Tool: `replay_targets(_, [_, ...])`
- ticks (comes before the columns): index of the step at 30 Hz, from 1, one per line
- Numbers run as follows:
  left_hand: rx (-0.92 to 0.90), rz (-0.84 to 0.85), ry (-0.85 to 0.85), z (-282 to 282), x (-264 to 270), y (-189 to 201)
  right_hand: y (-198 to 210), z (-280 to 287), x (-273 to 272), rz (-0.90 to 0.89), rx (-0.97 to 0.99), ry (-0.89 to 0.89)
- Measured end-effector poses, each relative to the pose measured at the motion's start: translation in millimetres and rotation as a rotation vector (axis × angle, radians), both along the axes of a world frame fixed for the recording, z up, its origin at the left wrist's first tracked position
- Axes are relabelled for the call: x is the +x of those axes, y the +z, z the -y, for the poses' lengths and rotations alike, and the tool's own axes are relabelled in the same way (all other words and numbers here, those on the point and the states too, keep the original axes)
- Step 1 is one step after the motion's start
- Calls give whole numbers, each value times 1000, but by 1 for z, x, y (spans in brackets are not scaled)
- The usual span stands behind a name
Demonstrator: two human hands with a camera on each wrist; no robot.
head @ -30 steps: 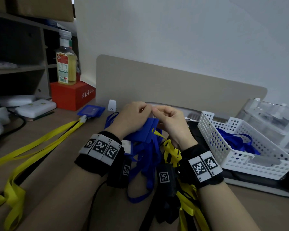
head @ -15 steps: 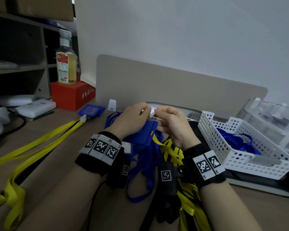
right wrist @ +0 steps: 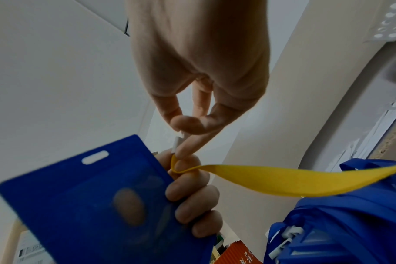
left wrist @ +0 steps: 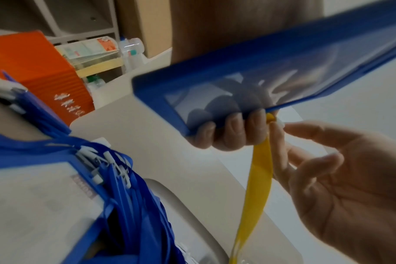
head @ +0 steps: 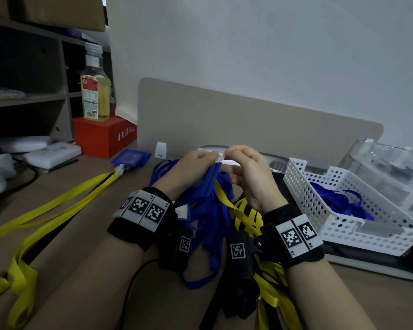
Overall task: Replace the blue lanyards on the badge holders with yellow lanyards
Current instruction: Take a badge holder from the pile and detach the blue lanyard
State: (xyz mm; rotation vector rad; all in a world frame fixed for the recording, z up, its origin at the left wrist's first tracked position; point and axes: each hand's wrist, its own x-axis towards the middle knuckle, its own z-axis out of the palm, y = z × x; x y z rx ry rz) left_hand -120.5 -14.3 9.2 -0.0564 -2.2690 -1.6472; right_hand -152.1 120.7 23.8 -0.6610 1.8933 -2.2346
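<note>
Left hand grips a blue badge holder, four fingers curled over one long edge, thumb seen blurred through the clear window. Holder is held up off the desk, its slot empty and just beside the grip. Right hand pinches a small white clip between thumb and forefinger, narrow pinch, remaining fingers loose. Clip sits at the end of a yellow lanyard; the strap end loops right against the left forefinger, touching it, just off the holder's top corner. From the pinch the yellow strap trails down and back toward the person's wrists.

Under both hands lies a heap of blue lanyards with more badge holders and white clips attached, mixed with yellow straps below the right wrist. Right of the grip, a white perforated basket holds loose blue lanyards. Left of the grip, well apart, another blue holder lies flat on the desk with a yellow lanyard clipped to it, strap running toward the near left edge. Further left, a red box with a bottle standing on it.
</note>
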Motion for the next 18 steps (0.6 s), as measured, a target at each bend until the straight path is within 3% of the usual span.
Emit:
replay_targets(6, [347, 46, -169, 6, 6, 5, 2, -2, 4, -35, -58, 108])
replay_targets(11, [357, 73, -146, 7, 4, 3, -3, 0, 2, -65, -42, 103])
replay_targets(18, [207, 78, -125, 2, 4, 0, -10, 2, -6, -158, 93, -69])
